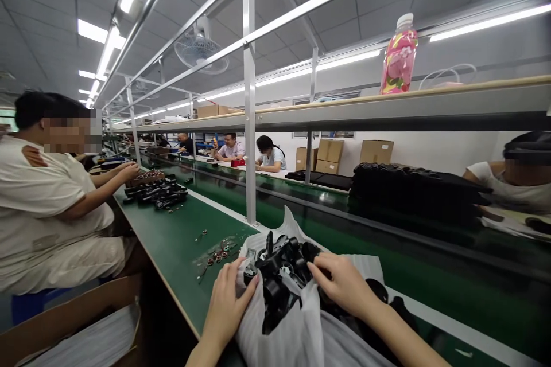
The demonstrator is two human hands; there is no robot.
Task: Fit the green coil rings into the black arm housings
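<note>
Bottom centre of the frame, the left hand [226, 304] is clasping the white foam bag [275, 344] open, apparently to keep the black plastic parts [278, 266] reachable, while the right hand [342, 284] is curling against them, its grip unclear.

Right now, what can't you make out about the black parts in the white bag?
Head view:
- Black parts: the lower ones are hidden by the white bag.
- Right hand: it covers the parts' right side.
- Small round pieces nearby: too small to identify.
- Cardboard box: cut off by the bottom edge.
</note>
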